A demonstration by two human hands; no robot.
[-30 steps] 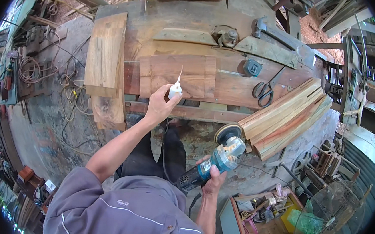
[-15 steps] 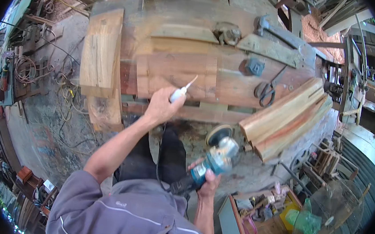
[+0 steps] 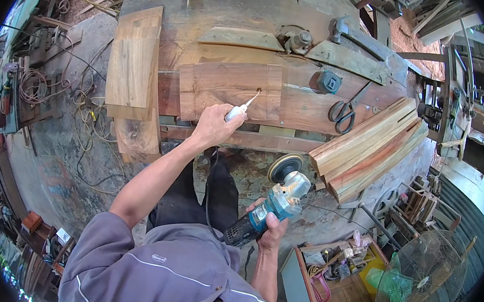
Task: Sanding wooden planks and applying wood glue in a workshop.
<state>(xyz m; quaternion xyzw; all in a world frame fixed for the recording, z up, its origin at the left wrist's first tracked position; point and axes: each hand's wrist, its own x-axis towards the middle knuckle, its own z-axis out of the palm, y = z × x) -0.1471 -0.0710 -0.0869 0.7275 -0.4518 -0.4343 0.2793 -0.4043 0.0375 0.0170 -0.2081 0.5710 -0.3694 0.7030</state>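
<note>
My left hand (image 3: pixel 214 128) is closed around a small white bottle (image 3: pixel 235 114) with a long thin nozzle. The nozzle tip is at a small dark spot on the right part of a brown wooden board (image 3: pixel 222 83) lying on the workbench. My right hand (image 3: pixel 272 233), lower down in front of my body, grips a teal and black angle grinder (image 3: pixel 276 204). A round sanding disc (image 3: pixel 285 167) on the grinder's head faces up toward the bench edge, apart from the board. The grinder's black cord runs up beside my leg.
Stacked planks (image 3: pixel 131 72) lie left on the bench, more planks (image 3: pixel 369 148) at its right corner. Scissors (image 3: pixel 346 114), a dark blue lidded container (image 3: pixel 328 82) and a metal tool (image 3: pixel 295 39) sit beyond the board. A fan (image 3: pixel 423 282) and an open drawer (image 3: pixel 300 277) stand lower right.
My left hand has moved slightly right and the nozzle tip has come to the dark spot on the board. The grinder, blurred before, is now sharp and has shifted a little.
</note>
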